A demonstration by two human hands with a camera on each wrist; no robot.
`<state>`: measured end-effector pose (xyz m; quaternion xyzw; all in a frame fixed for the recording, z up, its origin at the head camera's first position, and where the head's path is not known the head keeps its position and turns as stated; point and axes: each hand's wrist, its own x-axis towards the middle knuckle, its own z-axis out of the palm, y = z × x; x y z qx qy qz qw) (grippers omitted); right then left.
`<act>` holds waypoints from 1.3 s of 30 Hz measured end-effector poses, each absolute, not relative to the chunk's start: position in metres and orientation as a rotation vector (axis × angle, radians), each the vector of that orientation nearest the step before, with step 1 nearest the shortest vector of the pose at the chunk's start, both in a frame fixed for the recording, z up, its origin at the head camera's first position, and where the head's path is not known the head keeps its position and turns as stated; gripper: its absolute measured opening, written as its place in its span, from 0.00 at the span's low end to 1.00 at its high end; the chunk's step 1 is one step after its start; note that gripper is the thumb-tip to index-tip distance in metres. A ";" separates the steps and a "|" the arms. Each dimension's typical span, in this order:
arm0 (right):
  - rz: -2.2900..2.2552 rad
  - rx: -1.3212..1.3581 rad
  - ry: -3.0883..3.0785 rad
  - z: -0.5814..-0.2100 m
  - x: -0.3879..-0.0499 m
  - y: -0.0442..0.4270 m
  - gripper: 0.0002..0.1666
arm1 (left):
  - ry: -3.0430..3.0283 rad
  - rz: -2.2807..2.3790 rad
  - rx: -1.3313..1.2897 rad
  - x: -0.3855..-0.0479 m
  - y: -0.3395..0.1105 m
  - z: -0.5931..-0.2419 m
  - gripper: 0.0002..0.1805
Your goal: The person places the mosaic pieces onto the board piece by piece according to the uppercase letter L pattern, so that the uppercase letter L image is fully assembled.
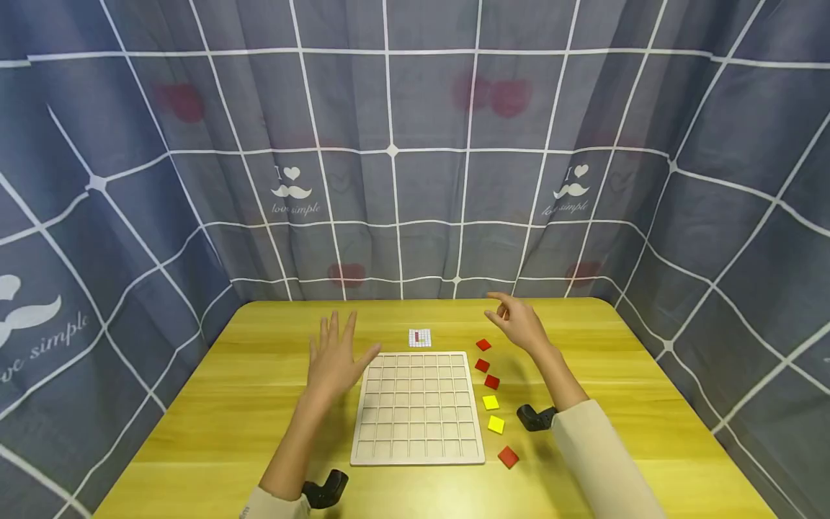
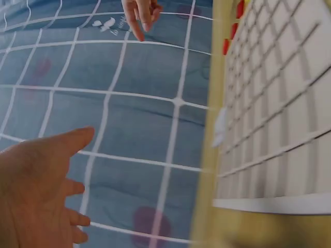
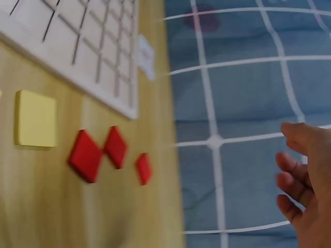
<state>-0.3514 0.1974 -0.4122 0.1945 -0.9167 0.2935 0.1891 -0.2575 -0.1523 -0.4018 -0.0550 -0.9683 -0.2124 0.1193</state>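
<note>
1. Pale square wooden board [image 1: 417, 416], its face divided into a grid of shallow cells, lies flat in the middle of the yellow wood-grain tabletop [image 1: 227, 418].
2. Done so far: no tile shows in any cell, so the work appears to be at its outset.
3. Left to place, by my judgement: all six loose pieces along the board's right side. Three flat red square tiles [image 1: 482, 365] lie near its far right corner, two flat yellow square tiles [image 1: 496, 424] come next toward the person, and one flat orange-red square tile [image 1: 509, 457] lies near the close right corner. Each is apart from the board.
4. White paper card [image 1: 419, 337] with a printed grid and a small red mark sits just beyond the board's far edge. It may be a pattern to copy, though its print is too small to read with confidence.
5. As for the hands, they are well apart and neither holds anything visible: the left hand [image 1: 333, 357] has its fingers spread beside the board's far left corner, while the right hand [image 1: 519, 321] hangs beyond the red tiles, fingers loosely bent.
</note>
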 end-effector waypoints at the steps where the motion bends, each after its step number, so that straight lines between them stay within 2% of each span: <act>1: 0.850 0.560 -2.600 -0.417 -0.356 0.198 0.24 | -2.826 -0.671 -0.164 -0.257 -0.153 -0.408 0.46; 7: 0.990 0.550 -2.753 -0.452 -0.372 0.200 0.21 | -2.757 -0.888 -0.272 -0.254 -0.157 -0.450 0.41; 14: 1.081 0.512 -2.892 -0.488 -0.376 0.209 0.23 | -2.757 -1.072 -0.288 -0.252 -0.159 -0.492 0.37; 21: 0.953 0.554 -2.886 -0.504 -0.376 0.216 0.19 | -2.765 -0.970 -0.311 -0.250 -0.161 -0.519 0.32; 31: 0.971 0.504 -2.789 -0.511 -0.370 0.216 0.15 | -2.772 -0.916 -0.317 -0.249 -0.161 -0.527 0.30; 39: 1.150 0.530 -2.686 -0.476 -0.355 0.175 0.19 | -2.775 -0.878 -0.320 -0.248 -0.161 -0.528 0.31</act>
